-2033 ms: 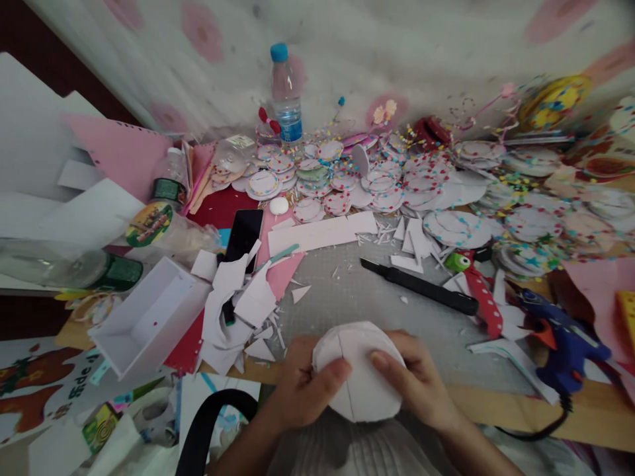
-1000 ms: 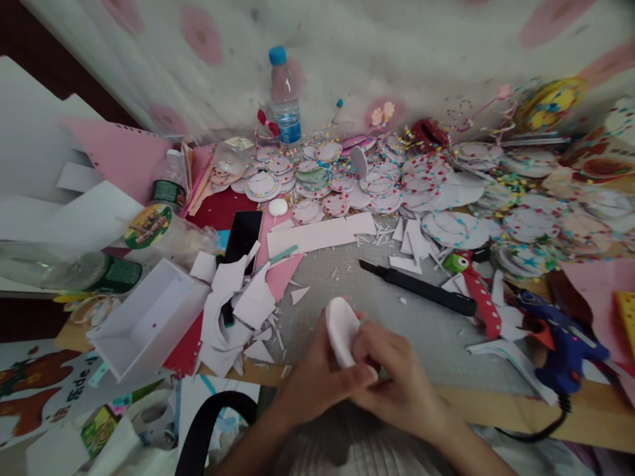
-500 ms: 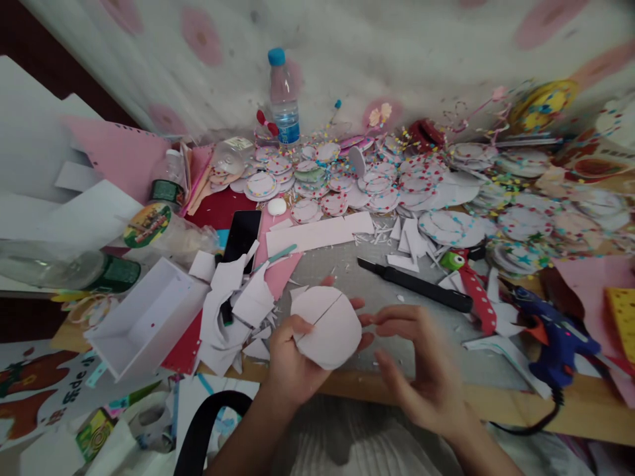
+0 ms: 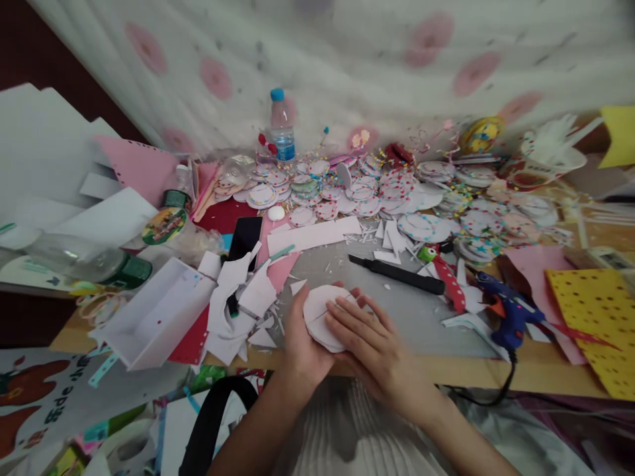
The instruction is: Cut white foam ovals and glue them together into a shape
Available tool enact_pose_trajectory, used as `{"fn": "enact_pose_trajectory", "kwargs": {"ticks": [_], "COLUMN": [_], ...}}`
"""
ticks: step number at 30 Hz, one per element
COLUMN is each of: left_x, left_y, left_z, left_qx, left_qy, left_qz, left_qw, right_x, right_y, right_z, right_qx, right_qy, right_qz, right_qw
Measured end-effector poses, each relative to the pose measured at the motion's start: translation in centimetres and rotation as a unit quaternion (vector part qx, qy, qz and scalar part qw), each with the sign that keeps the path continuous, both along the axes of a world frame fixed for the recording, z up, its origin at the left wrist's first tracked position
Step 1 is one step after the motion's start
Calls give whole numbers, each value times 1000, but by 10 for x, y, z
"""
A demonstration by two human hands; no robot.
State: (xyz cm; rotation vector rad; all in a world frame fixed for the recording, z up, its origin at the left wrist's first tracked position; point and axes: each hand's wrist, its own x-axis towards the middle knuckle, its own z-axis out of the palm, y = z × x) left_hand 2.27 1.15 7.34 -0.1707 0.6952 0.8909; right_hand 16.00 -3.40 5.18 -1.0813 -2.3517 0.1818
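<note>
Above the front edge of the table, my left hand cups a white disc from the left and below, its thumb along the rim. A dark straight line crosses part of the disc's face. My right hand lies over the disc's right side, its fingers long and close together on the face; between the two hands the disc is clasped. Whether it is one layer or several I cannot tell. Behind and to the right, a black utility knife rests on the grey cutting mat, touched by neither hand.
Several white discs with coloured dots pile up along the back. A blue glue gun lies right, its cord over the edge. White scraps, an open white box and a phone are left. A water bottle stands behind.
My right hand has moved left from beside the disc onto its face. The left hand still holds the disc. The camera view has tilted up and shifted right.
</note>
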Motion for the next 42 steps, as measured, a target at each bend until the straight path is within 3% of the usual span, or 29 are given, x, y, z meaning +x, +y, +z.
{"fn": "enact_pose_trajectory", "kwargs": {"ticks": [4,11,19,25,29,31,34,38,40,42], "left_x": [4,7,7,5,1,1,7,12,9,5], "left_y": [-4,-4,-6,-2,18,35,63,85,88,88], "left_z": [2,-5,1,16,19,13,-1,-20,-24,-26], "left_qx": [8,-9,-2,86,191,248,341,484,530,558], "left_qy": [25,18,-8,-3,3,30,107,226,275,308], "left_qz": [39,38,37,-3,-63,-58,-15,0,-31,-71], "left_qw": [999,999,999,996,980,967,934,846,802,767], "right_x": [-2,2,2,6,9,10,9,3,-1,-6], "right_y": [-4,1,4,0,0,10,41,86,98,101], "right_z": [-5,-15,-9,-14,-24,-28,-38,-54,-59,-60], "right_qx": [3,48,111,128,90,45,-85,-288,-328,-337], "right_qy": [0,34,44,64,162,260,443,545,549,540], "right_qz": [-1,39,41,34,16,-55,-131,-26,11,26], "right_qw": [1000,997,992,989,983,963,883,787,769,771]}}
